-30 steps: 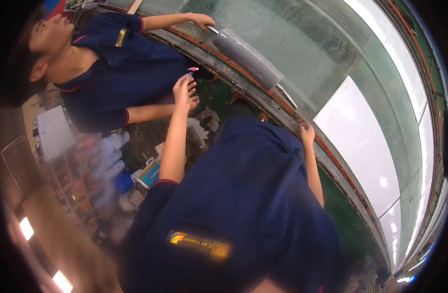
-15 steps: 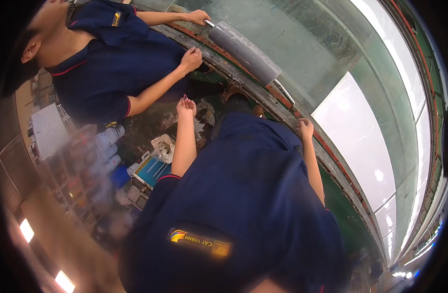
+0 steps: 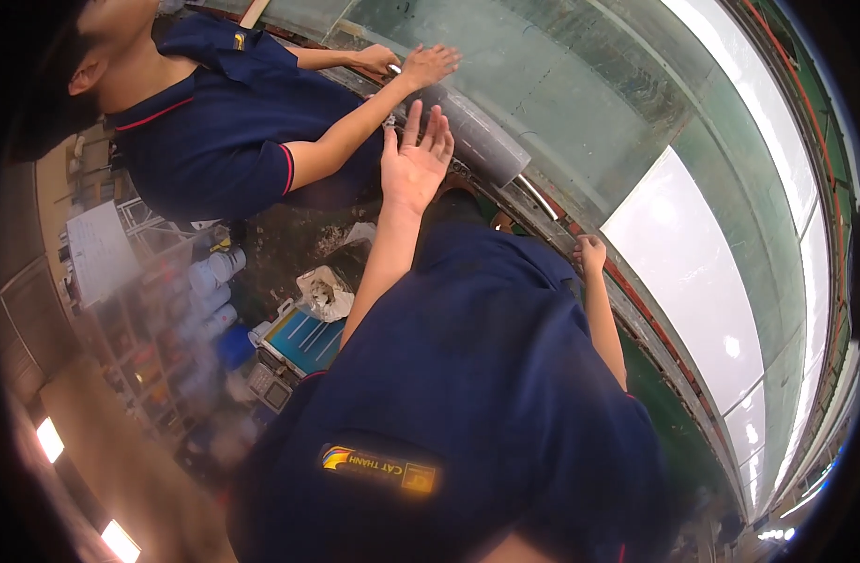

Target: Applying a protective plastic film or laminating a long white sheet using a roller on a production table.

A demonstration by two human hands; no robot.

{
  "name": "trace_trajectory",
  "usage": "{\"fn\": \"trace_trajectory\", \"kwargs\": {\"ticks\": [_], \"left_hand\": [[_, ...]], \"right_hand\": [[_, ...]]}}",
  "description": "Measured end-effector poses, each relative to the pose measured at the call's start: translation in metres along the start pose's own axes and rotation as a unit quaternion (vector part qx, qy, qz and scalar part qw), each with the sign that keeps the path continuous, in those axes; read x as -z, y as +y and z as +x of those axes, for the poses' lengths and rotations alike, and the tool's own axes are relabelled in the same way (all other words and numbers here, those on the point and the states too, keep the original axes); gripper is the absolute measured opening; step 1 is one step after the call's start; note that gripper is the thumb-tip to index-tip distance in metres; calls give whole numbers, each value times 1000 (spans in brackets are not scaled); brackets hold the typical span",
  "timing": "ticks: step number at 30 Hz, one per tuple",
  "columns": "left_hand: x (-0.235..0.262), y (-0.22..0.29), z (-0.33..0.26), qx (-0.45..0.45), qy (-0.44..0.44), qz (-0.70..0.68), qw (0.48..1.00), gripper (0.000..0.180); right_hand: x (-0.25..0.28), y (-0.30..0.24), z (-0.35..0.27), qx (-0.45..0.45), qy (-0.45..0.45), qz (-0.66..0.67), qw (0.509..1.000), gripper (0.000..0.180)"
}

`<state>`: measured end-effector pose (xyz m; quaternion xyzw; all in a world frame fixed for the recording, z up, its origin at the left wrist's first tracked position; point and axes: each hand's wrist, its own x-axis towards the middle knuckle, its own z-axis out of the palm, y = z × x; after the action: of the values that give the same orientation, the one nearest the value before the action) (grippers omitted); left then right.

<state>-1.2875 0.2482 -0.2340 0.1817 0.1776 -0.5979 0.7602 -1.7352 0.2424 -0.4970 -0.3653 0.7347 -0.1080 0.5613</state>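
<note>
A workroom stretches around a long green-grey counter (image 3: 580, 105) that bends from 11 o'clock round to 4 o'clock, with a white sheet (image 3: 697, 253) lying on it at 3 o'clock. White buckets (image 3: 212, 272) stand at 9 o'clock and a blue-topped case (image 3: 303, 338) at 8.

The dark grey roller (image 3: 486, 141) lies just past 12 o'clock, along the counter's near edge, a little closer to that edge than a second ago. The person's left hand (image 3: 417, 169) has risen toward 12 o'clock, just beside the roller, its fingers spread, palm bared and holding nothing visible; the small pinkish thing earlier at its fingertips no longer shows. A co-worker's hand (image 3: 430, 68) has swung over the roller's far end, while the other (image 3: 377, 60) stays at the handle there. Three hands now gather around the roller, which seems the centre of the work.

The right hand (image 3: 590, 251) stays at the counter's edge, near 3 o'clock, fingers curled; whether they grip anything cannot be told. Contact between left hand and roller is unclear, the co-worker's reaching fingers are blurred, and the dark rim cuts off that person's head.
</note>
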Motion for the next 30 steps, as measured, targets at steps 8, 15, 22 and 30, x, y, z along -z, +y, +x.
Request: {"fn": "trace_trajectory", "kwargs": {"ticks": [8,15,22,30], "left_hand": [[2,15,8,-115,234,612,747,33],[-10,87,39,-398,98,690,597,25],[-122,87,33,-458,52,761,457,16],[-102,48,10,-406,98,808,415,30]], "right_hand": [[1,8,7,36,-2,20,999,22],[-2,2,1,47,16,22,999,22],[0,5,-1,42,9,43,998,23],[-2,-15,-2,30,33,-31,999,23]]}}
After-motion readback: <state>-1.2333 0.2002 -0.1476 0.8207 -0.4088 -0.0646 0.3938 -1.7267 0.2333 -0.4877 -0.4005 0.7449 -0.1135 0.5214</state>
